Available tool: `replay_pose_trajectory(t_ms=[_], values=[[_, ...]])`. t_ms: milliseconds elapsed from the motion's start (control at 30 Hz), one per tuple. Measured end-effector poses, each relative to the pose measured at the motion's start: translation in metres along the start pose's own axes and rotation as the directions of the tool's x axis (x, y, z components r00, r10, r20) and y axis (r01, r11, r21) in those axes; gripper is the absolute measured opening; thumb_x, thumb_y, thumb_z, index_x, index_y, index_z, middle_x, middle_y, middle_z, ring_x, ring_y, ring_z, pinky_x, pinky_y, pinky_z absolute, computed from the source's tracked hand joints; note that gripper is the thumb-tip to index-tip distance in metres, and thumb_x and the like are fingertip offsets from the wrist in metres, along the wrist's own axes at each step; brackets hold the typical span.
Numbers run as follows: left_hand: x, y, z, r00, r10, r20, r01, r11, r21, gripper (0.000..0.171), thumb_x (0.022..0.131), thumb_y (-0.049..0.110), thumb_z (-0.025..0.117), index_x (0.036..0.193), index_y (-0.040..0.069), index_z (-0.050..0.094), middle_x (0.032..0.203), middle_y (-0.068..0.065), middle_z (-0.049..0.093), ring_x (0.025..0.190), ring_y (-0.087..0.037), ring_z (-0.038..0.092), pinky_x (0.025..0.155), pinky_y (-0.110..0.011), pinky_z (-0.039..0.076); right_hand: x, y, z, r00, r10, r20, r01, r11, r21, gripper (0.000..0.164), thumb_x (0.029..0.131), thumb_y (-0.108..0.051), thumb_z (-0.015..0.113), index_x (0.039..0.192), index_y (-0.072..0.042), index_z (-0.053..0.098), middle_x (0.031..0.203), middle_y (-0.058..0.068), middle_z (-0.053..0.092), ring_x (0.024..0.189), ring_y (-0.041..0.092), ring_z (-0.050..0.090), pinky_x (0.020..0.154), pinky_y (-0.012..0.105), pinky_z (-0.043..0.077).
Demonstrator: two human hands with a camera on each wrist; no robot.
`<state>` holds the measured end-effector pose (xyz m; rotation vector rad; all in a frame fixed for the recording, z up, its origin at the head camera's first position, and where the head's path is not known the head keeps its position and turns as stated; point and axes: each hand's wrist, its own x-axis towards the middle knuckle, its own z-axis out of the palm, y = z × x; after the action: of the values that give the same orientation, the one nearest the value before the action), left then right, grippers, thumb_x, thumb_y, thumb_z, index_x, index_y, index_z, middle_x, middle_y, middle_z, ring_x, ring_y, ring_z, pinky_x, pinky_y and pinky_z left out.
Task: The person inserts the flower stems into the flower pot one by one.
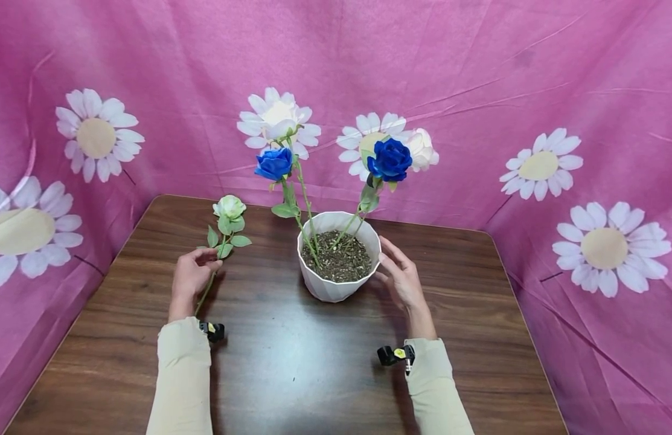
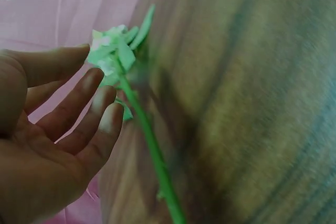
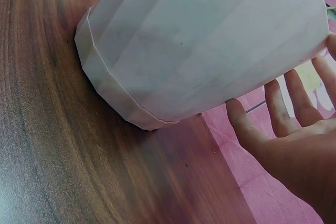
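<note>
A pale green-white rose [image 1: 229, 207] with a leafy green stem lies on the left of the table. My left hand [image 1: 193, 277] is beside its stem [image 2: 152, 145]; in the left wrist view the fingers [image 2: 86, 124] are loosely bent and spread from the thumb, with no stem between them. A white faceted pot [image 1: 331, 289] of dark soil stands at the middle. Two blue roses [image 1: 390, 159] and two whitish roses [image 1: 421, 149] rise from it. My right hand [image 1: 403, 279] rests its fairly straight fingertips against the pot's right side [image 3: 210, 40].
The brown wood-grain table [image 1: 292, 374] has its back edge just behind the pot. A pink curtain [image 1: 455, 60] printed with large white daisies surrounds the table on the back and both sides. Black wrist cameras [image 1: 392, 355] sit at both sleeve cuffs.
</note>
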<state>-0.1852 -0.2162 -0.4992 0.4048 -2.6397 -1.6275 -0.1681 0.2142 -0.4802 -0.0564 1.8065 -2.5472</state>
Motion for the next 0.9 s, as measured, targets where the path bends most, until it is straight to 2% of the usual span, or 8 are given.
replay_pose_trajectory(t_ms=[133,233,367,500,700,800,900], values=[[0.000,-0.006,0.000,0.999,-0.031,0.023,0.030,0.999,0.015,0.039,0.093,0.002,0.069,0.130,-0.008,0.063,0.128,-0.026,0.064,0.115,-0.032,0.061,0.081,-0.015,0.044,0.000,-0.001,0.001,1.000,0.011,-0.006,-0.011,1.000,-0.003,0.053,0.103,-0.001,0.053,0.152,0.006,0.036,0.135,0.004,0.056,0.112,0.021,0.061,0.088,0.036,0.058],[0.000,-0.009,0.000,0.999,-0.034,0.029,0.033,0.999,0.022,0.041,0.091,0.001,0.071,0.130,-0.008,0.063,0.127,-0.026,0.065,0.115,-0.033,0.062,0.080,-0.014,0.044,0.000,-0.002,0.002,1.000,0.017,-0.015,-0.017,1.000,0.003,0.053,0.103,0.001,0.052,0.153,0.006,0.035,0.135,0.006,0.055,0.112,0.021,0.061,0.088,0.036,0.058],[0.001,-0.012,0.001,1.000,-0.012,0.029,0.010,0.997,0.071,0.042,0.087,0.000,0.073,0.127,-0.008,0.064,0.121,-0.027,0.067,0.106,-0.030,0.065,0.077,-0.014,0.044,-0.001,-0.002,0.002,1.000,0.018,-0.021,-0.018,1.000,0.006,0.052,0.102,0.001,0.051,0.152,0.006,0.036,0.136,0.008,0.054,0.112,0.022,0.061,0.088,0.036,0.058],[0.002,-0.016,0.001,0.999,0.006,0.033,-0.010,0.992,0.125,0.042,0.085,-0.001,0.074,0.125,-0.009,0.065,0.114,-0.028,0.069,0.102,-0.033,0.066,0.083,-0.025,0.047,-0.001,-0.002,0.002,1.000,0.018,-0.017,-0.018,1.000,0.008,0.053,0.103,0.001,0.052,0.152,0.007,0.036,0.137,0.009,0.053,0.113,0.022,0.060,0.088,0.036,0.058],[0.003,-0.021,0.002,0.998,0.013,0.068,-0.024,0.987,0.158,0.046,0.084,-0.001,0.076,0.127,-0.009,0.062,0.114,-0.029,0.068,0.109,-0.043,0.063,0.101,-0.049,0.045,-0.001,-0.002,0.002,1.000,0.015,-0.018,-0.015,1.000,0.001,0.052,0.103,0.000,0.052,0.152,0.006,0.037,0.136,0.007,0.054,0.114,0.022,0.060,0.088,0.037,0.058],[0.004,-0.022,0.003,0.997,0.019,0.077,-0.031,0.987,0.161,0.047,0.083,-0.003,0.076,0.128,-0.010,0.061,0.115,-0.030,0.067,0.111,-0.044,0.063,0.103,-0.051,0.043,-0.001,-0.002,0.002,1.000,0.013,-0.019,-0.013,1.000,-0.001,0.051,0.103,0.000,0.052,0.152,0.006,0.038,0.136,0.006,0.055,0.114,0.022,0.060,0.089,0.037,0.058],[0.004,-0.022,0.004,0.997,0.021,0.071,-0.032,0.988,0.154,0.049,0.082,-0.002,0.076,0.128,-0.009,0.061,0.115,-0.027,0.069,0.111,-0.042,0.064,0.101,-0.046,0.045,-0.001,-0.002,0.002,1.000,0.012,-0.017,-0.012,1.000,0.000,0.051,0.103,0.000,0.052,0.152,0.006,0.038,0.136,0.005,0.055,0.113,0.022,0.060,0.089,0.037,0.058]])
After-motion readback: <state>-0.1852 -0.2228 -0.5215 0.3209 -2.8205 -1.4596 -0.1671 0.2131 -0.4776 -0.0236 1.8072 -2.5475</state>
